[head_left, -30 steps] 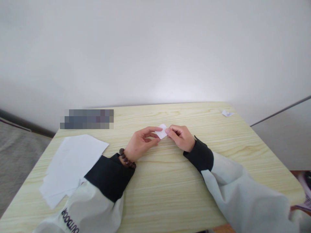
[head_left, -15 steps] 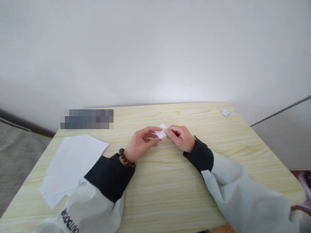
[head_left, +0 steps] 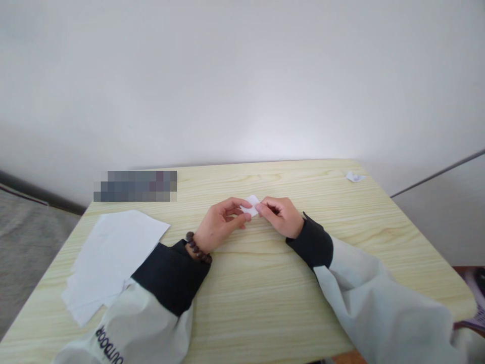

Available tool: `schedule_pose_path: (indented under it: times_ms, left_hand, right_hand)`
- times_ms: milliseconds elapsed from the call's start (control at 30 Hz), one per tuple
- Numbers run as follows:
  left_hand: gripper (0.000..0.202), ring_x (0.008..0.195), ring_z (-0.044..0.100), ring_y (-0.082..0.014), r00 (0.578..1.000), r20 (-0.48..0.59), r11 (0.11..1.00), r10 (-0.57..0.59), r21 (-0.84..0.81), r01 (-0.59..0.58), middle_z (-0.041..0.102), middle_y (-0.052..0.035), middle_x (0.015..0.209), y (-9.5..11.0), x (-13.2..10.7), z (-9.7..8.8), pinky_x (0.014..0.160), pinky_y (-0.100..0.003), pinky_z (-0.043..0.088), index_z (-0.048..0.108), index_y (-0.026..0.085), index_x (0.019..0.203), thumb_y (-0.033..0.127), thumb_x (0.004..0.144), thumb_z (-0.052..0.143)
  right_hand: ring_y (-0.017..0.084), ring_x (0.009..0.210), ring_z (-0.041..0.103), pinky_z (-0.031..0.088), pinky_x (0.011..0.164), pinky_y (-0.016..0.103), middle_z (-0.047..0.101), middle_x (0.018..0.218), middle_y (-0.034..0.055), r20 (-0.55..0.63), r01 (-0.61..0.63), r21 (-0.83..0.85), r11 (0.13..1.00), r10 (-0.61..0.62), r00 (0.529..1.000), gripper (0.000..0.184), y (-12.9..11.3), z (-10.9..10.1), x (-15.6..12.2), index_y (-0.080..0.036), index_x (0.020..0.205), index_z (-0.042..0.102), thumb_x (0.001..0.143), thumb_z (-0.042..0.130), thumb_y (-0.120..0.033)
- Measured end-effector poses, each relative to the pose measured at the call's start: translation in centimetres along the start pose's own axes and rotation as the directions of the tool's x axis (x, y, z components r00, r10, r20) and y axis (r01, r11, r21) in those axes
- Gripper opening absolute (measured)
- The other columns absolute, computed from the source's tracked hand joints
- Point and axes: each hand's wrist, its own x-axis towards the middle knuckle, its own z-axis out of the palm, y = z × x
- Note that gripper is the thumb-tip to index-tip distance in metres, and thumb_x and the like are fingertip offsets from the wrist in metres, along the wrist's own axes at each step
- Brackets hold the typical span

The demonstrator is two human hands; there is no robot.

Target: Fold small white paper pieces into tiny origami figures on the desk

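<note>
A small folded piece of white paper (head_left: 251, 208) is held between my two hands over the middle of the table. My left hand (head_left: 224, 221) grips its left side, with the thumb at the lower edge and the index finger along the top. On the right, my right hand (head_left: 278, 215) pinches the paper's edge between thumb and curled fingers. The fingertips partly cover the paper, so its folds are hard to make out.
Several loose white sheets (head_left: 113, 247) lie overlapping on the table's left. Behind them is a blurred-out dark item (head_left: 136, 186). A small crumpled paper scrap (head_left: 354, 177) rests near the back right corner of the wooden table (head_left: 265, 298). A white wall (head_left: 242, 81) rises behind.
The paper has dipped slightly between my fingers, and my left thumb has moved up onto its lower edge. Both arms stay in place.
</note>
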Motion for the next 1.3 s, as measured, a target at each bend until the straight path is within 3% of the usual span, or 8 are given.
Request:
schedule_pose_path:
  times_ms: [167,333,567,733,933,1033,1133,1300]
  left_hand:
    - [0.023,0.063,0.057,-0.0086,1.000,0.000,0.999,0.023,-0.028,-0.023,0.060,0.0017,0.072,-0.19,0.05,-0.02,0.060,-0.022,0.052,0.055,0.015,0.088,0.024,0.071,0.069]
    - [0.040,0.068,0.062,-0.0133,0.999,-0.048,0.993,-0.003,-0.117,-0.003,0.064,0.0016,0.074,-0.03,0.01,0.10,0.059,-0.025,0.053,0.041,0.020,0.096,0.027,0.070,0.070]
    - [0.031,0.080,0.062,-0.0161,0.995,-0.080,0.998,0.053,0.045,-0.049,0.068,-0.0059,0.087,0.17,0.09,0.08,0.074,-0.028,0.050,0.062,0.013,0.095,0.038,0.076,0.063]
    - [0.025,0.073,0.060,-0.0144,0.992,-0.094,0.979,0.083,0.194,-0.064,0.068,-0.0037,0.078,0.28,0.05,-0.09,0.070,-0.025,0.047,0.067,0.013,0.081,0.038,0.077,0.062]
    - [0.029,0.070,0.060,-0.0150,0.988,-0.140,0.961,0.067,0.274,-0.026,0.068,-0.0035,0.074,0.33,0.07,-0.12,0.066,-0.026,0.048,0.067,0.013,0.077,0.041,0.076,0.061]
    - [0.032,0.076,0.062,-0.0167,0.986,-0.160,0.980,0.055,0.199,-0.022,0.070,-0.0052,0.081,0.36,0.11,0.00,0.069,-0.027,0.050,0.066,0.013,0.085,0.043,0.075,0.062]
    - [0.040,0.078,0.064,-0.0175,0.994,-0.109,0.998,0.011,0.067,-0.003,0.070,-0.0072,0.090,0.26,0.13,0.02,0.070,-0.029,0.052,0.062,0.013,0.097,0.044,0.072,0.065]
    - [0.035,0.069,0.064,-0.0153,0.999,-0.020,0.999,-0.046,0.014,0.046,0.070,-0.0049,0.078,-0.03,0.21,-0.24,0.070,-0.029,0.053,0.063,0.012,0.091,0.037,0.069,0.070]
  right_hand:
    - [0.007,0.048,0.038,0.031,0.048,0.020,0.046,0.053,-0.0032,0.014,0.025,-0.025,0.999,-0.025,1.000,0.030,-0.12,0.01,0.02,-0.016,0.063,0.053,0.088,0.046,-0.033]
    - [0.007,0.049,0.038,0.031,0.049,0.020,0.046,0.054,-0.0032,0.020,0.039,-0.060,0.997,-0.037,0.999,0.030,-0.12,0.00,0.04,-0.016,0.065,0.053,0.088,0.045,-0.033]
    - [0.007,0.050,0.038,0.030,0.050,0.020,0.046,0.055,-0.0035,0.098,0.131,-0.124,0.984,-0.119,0.988,0.031,0.04,0.14,-0.02,-0.016,0.066,0.054,0.089,0.044,-0.034]
    - [0.007,0.052,0.040,0.030,0.052,0.020,0.048,0.057,-0.0030,0.143,0.211,-0.191,0.959,-0.185,0.972,0.029,0.27,0.29,-0.08,-0.016,0.069,0.056,0.090,0.045,-0.033]
    - [0.007,0.054,0.042,0.031,0.054,0.020,0.050,0.060,-0.0025,0.158,0.226,-0.200,0.953,-0.196,0.968,0.028,0.20,0.34,-0.07,-0.016,0.071,0.057,0.090,0.045,-0.032]
    - [0.007,0.053,0.040,0.031,0.053,0.020,0.049,0.059,-0.0028,0.126,0.206,-0.157,0.966,-0.187,0.974,0.028,0.10,0.24,-0.05,-0.016,0.070,0.055,0.090,0.043,-0.032]
    - [0.007,0.052,0.038,0.031,0.052,0.020,0.045,0.057,-0.0034,0.080,0.177,-0.125,0.976,-0.168,0.983,0.030,0.02,0.12,-0.03,-0.016,0.067,0.052,0.091,0.043,-0.031]
    - [0.008,0.052,0.037,0.030,0.052,0.021,0.044,0.056,-0.0032,0.072,0.166,-0.134,0.977,-0.158,0.985,0.030,0.01,0.11,0.01,-0.017,0.065,0.050,0.090,0.042,-0.030]
